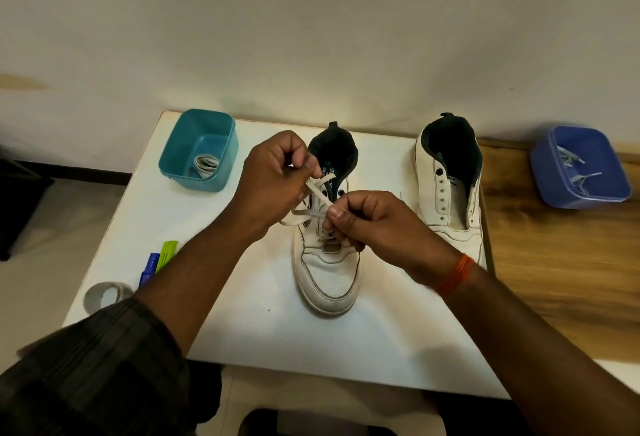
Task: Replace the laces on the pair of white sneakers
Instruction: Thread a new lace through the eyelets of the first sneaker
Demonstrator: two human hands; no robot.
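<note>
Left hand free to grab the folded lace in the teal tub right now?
Probably not yet: the left hand is pinching the lace over the sneaker. The teal tub is open-topped and unblocked, so once it lets go, likely yes.

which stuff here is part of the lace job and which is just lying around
In the job:
left hand
right hand
lace
near sneaker
unlaced sneaker
teal tub with a folded lace
blue tub with laces

Lying about:
tape roll
blue marker
green marker
</note>
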